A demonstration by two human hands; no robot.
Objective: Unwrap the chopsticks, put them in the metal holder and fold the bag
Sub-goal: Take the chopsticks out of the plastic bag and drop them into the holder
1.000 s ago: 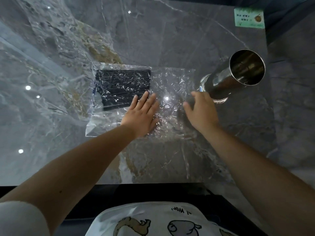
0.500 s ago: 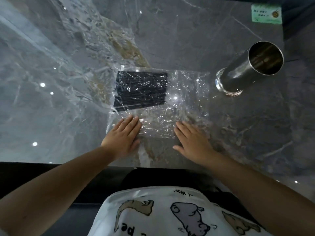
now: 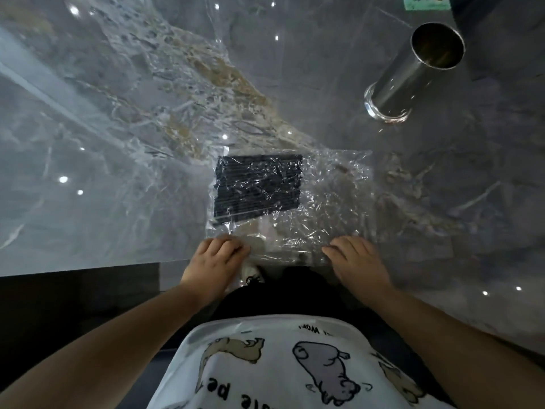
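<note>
- Two hands at the near edge of the tabletop point(image 3: 118, 202), both on the clear plastic bag point(image 3: 333, 208).
- Left hand point(image 3: 213, 264): fingers curled over the bag's near-left corner, gripping the plastic at the table edge.
- Right hand point(image 3: 358, 262): fingers bent, tips pressing on the bag's near-right corner; whether it pinches the film cannot be told.
- Bag: crinkled, lying flat, its near edge at the tabletop's rim.
- Chopsticks point(image 3: 258, 185): one black bundle, side by side, inside the bag's left half.
- Metal holder point(image 3: 413, 72): one shiny cylinder, upright, open top, far right, well apart from the bag.
- Green label point(image 3: 426, 2): far edge, beyond the holder.
- Printed white shirt point(image 3: 295, 367): bottom of view.
</note>
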